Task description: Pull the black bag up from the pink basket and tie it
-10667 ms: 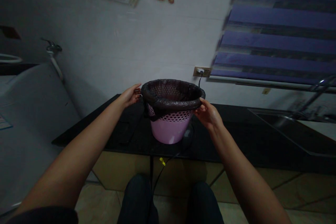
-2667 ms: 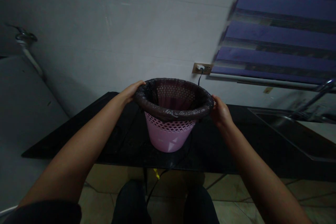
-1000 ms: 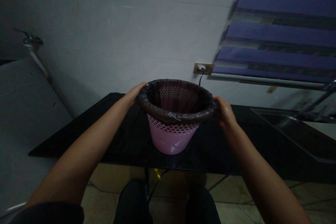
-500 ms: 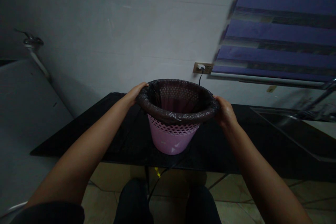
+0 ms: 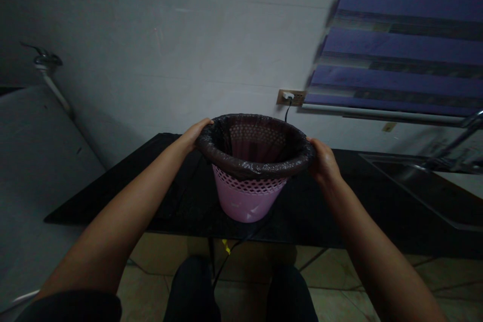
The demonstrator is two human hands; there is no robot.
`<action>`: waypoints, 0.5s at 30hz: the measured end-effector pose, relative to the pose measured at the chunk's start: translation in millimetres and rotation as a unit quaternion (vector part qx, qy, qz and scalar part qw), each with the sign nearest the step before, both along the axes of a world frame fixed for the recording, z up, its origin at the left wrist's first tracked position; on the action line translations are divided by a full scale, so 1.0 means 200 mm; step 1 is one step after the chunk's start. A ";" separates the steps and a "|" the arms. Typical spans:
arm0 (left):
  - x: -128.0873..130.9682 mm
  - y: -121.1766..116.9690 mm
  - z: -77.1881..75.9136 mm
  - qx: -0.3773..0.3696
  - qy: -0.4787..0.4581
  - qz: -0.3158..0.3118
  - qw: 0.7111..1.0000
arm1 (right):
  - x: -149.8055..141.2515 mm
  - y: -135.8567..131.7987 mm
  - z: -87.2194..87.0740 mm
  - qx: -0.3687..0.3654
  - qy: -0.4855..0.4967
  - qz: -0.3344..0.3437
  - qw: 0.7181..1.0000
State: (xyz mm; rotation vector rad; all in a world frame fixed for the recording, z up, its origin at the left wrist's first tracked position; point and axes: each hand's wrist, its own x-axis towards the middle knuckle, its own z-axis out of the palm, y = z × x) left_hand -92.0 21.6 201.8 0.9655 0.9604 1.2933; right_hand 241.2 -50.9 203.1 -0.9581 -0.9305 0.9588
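Both hands, L (image 5: 194, 133) & R (image 5: 325, 162), clamped on rim of pink basket (image 5: 247, 201) w/ dark bag liner (image 5: 256, 167), btwn them on table (image 5: 181, 191).

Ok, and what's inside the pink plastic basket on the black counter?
Inside the pink plastic basket, a thin dark plastic bag lines the walls and folds over the rim, with the latticework showing through. I see nothing else there, but the near rim hides the bottom.

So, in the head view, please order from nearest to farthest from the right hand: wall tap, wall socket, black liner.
1. Black liner: touching the right hand.
2. Wall socket: behind, slightly left of the hand.
3. Wall tap: at far left.
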 end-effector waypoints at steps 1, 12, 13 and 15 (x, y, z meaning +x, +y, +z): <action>0.01 -0.01 0.01 -0.006 0.005 0.002 1.000 | 0.00 0.00 0.00 -0.002 0.008 0.002 1.000; 0.04 -0.06 0.05 -0.010 0.015 0.002 1.000 | 0.01 -0.01 -0.01 -0.008 0.014 0.003 1.000; 0.04 -0.06 0.05 -0.009 0.014 0.003 1.000 | 0.01 -0.01 -0.01 -0.005 0.006 0.004 1.000; 0.04 -0.06 0.05 -0.008 0.013 0.007 1.000 | 0.01 -0.01 -0.01 0.000 -0.009 0.007 1.000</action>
